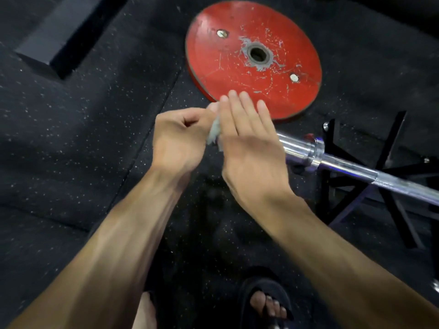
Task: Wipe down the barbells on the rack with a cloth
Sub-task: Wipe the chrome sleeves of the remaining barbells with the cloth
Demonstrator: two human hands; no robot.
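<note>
A scratched red round weight plate with a steel-ringed centre hole lies flat on the black speckled rubber floor. A dark rectangular block sits at upper left. A black open-toed sandal shows at the bottom edge.

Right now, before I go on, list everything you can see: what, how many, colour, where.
weight plate: one, red and scratched, flat on the floor, top centre
barbell: one, silver, on the rack at right
rack: one, black, lower right under the barbell
floor: black speckled rubber mats
block: one, black, top left
cloth: one, whitish, between the hands
sandal: one, black, bottom centre
left hand: grips the cloth
right hand: fingers straight, against the cloth
</note>
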